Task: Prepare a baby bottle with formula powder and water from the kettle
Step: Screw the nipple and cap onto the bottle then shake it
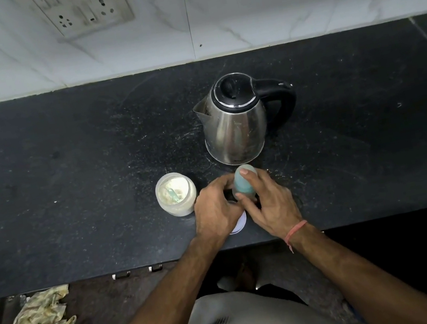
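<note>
A baby bottle (242, 183) with a pale teal cap stands on the black counter (66, 173) near the front edge. My right hand (269, 203) wraps the cap, forefinger over its top. My left hand (215, 211) grips the bottle's lower body from the left, which is mostly hidden. An open jar of formula powder (176, 197) with a small scoop lying in it stands just left of my hands. A steel kettle (236, 120) with a black lid and handle stands behind the bottle, spout pointing left.
A white round lid (239, 225) lies under my left hand at the counter's edge. A marble-tiled wall with a socket plate (85, 10) rises behind. A crumpled cloth (42, 314) lies on the floor at lower left.
</note>
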Demonstrator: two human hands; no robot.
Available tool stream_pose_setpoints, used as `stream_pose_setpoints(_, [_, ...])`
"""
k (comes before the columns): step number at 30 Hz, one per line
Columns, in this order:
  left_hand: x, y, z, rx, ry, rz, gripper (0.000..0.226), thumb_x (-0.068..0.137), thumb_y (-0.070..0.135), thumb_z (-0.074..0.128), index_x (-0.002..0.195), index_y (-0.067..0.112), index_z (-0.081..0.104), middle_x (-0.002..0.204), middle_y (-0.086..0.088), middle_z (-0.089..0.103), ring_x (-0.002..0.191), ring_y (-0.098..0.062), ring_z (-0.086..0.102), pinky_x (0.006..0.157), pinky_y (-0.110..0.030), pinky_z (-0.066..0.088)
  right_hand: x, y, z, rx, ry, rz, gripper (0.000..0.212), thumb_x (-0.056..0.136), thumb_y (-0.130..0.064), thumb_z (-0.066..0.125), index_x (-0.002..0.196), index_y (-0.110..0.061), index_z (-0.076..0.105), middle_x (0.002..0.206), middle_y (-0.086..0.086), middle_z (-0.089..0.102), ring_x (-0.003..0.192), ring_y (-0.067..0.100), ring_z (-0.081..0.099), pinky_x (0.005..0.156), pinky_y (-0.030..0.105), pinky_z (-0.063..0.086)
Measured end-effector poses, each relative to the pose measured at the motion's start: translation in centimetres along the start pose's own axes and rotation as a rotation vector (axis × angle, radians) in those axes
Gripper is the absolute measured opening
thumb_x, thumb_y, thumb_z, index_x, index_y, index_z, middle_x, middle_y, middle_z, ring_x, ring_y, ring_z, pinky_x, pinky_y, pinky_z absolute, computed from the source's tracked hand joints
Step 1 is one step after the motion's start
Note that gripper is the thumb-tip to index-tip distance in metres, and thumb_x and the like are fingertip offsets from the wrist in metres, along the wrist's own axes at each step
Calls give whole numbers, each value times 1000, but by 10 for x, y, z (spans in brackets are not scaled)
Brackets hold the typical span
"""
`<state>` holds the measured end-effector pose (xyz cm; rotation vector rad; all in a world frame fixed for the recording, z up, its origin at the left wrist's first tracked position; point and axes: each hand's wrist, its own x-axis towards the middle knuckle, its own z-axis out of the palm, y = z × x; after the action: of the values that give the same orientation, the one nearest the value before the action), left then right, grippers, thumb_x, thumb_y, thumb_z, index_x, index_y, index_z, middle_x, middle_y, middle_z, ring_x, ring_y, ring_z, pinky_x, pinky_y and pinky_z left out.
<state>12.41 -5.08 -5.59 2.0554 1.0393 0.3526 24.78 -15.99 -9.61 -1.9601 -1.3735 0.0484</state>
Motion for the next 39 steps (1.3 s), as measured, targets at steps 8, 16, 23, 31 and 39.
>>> stream_pose_setpoints(8, [6,-4,-2,104,-44,16,45,84,22,82,128,32,81,112,14,84,104,-9,79,91,-38,65,-1,-5,1,16,18,-15,86,97,-26,83,162,-36,28,136,10,66,106,23,70,75,39,63])
stream_pose_setpoints(16, [-20,16,17,269,131,132,89,80,47,93,158,27,54,142,9,69,123,-20,55,103,-39,56,9,-21,-63,326,327,446,96,94,-32,87,167,-49,28,145,-10,67,115,14,76,93,30,63])
stream_pose_setpoints(23, [-29,26,67,747,-278,359,161,76,107,51,178,-5,-2,188,-26,-4,176,-42,-3,142,-56,6,44,-34,-120,786,290,575,88,98,-12,83,165,-40,34,137,6,73,117,22,78,94,48,67])
stream_pose_setpoints(31, [-41,-3,77,942,-349,439,165,78,112,36,170,-10,-24,179,-33,-34,173,-45,-23,141,-57,-7,34,-31,-169,813,56,497,83,98,-6,79,163,-34,36,117,-12,79,104,20,80,80,43,69])
stream_pose_setpoints(39, [-42,-8,78,1059,-326,494,159,87,100,49,167,-15,-27,175,-39,-35,172,-51,-20,140,-59,-1,1,-32,-167,939,189,685,78,95,-17,78,161,-39,41,122,-6,76,106,18,79,71,39,67])
